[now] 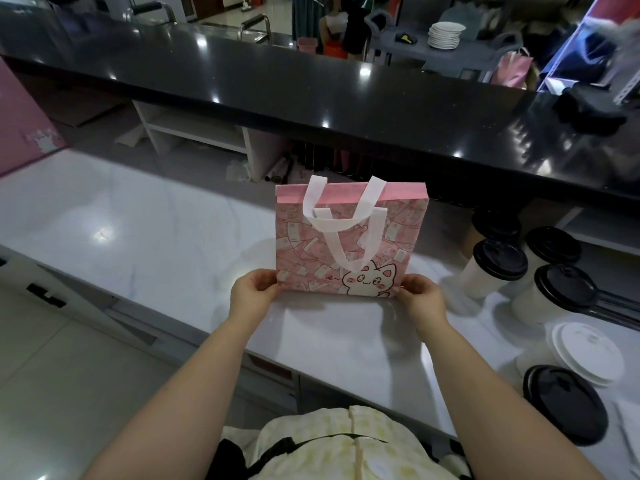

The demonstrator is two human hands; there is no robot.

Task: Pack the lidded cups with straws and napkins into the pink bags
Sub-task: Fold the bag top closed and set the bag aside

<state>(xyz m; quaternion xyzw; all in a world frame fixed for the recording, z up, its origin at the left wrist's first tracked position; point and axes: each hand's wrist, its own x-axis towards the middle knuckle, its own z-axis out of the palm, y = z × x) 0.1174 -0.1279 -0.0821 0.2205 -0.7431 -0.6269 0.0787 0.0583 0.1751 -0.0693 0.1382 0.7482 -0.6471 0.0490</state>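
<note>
We are only just starting. Our left hand (pixel 252 292) is pinching the lower left corner of the pink bag (pixel 349 244), thumb on the front. The bag is staying flat and closed over the middle of the white counter (pixel 138 220), close to its near edge. Its white handles (pixel 346 220) are flopping down the front. We are seeing nothing inside it. Our right hand (pixel 420 297) is pinching the lower right corner the same way.

By the right edge of the counter the lidded cups (pixel 493 268) are standing close together, waiting, all wearing black lids. A white stack (pixel 587 353) of round lids or plates is lying nearer the front corner. We are not able to pick out straws or napkins for sure.

So, we are guessing, opening the bag and all the packing are left to do.

The bag is showing a white cat (pixel 370 280) and a pattern of little paper notes. The tiny marks beside the cat are too small to read. The cups are showing no name.
</note>
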